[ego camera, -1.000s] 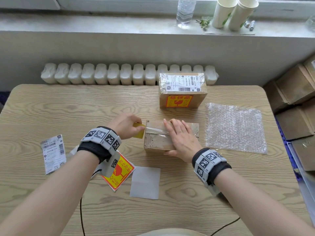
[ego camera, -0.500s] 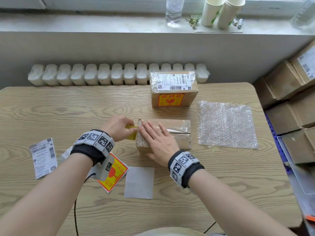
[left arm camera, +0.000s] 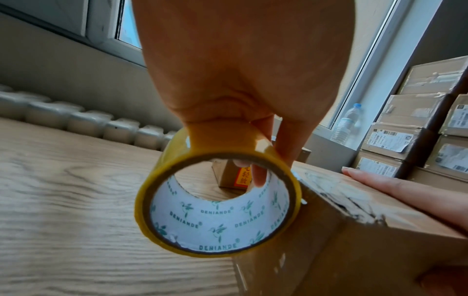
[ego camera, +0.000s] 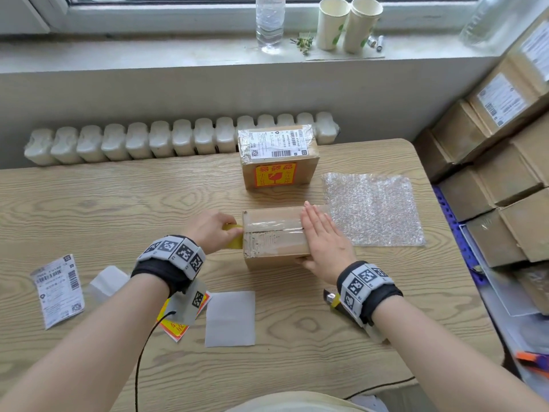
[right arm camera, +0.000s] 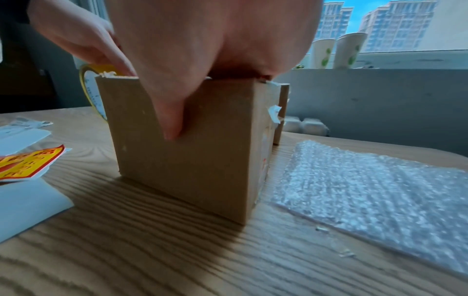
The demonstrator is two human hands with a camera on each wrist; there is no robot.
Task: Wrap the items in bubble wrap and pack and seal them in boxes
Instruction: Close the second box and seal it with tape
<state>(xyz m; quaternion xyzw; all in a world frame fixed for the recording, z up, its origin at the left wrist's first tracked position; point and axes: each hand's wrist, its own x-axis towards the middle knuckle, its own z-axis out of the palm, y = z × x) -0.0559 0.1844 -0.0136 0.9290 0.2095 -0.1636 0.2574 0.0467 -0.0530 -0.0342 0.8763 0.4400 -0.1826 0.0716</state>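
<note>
A small brown cardboard box (ego camera: 273, 242) stands mid-table with clear tape along its top seam. My left hand (ego camera: 212, 230) grips a yellow tape roll (ego camera: 233, 239) against the box's left end; in the left wrist view the fingers curl through the tape roll (left arm camera: 217, 204) beside the box (left arm camera: 354, 230). My right hand (ego camera: 319, 233) lies flat on the right end of the box top, its thumb (right arm camera: 172, 112) down the near side of the box (right arm camera: 192, 160). A bubble wrap sheet (ego camera: 374, 209) lies flat just to the right. A sealed, labelled box (ego camera: 277, 157) stands behind.
A shipping label (ego camera: 58, 289), a red-yellow fragile sticker (ego camera: 178, 325) and a white backing sheet (ego camera: 230, 318) lie near the front left. Stacked cardboard boxes (ego camera: 505, 173) rise beyond the table's right edge. White packs (ego camera: 178, 141) line the back edge.
My right hand slid flat along the box top from its left end to its right end. The left hand stayed at the left end with the tape roll.
</note>
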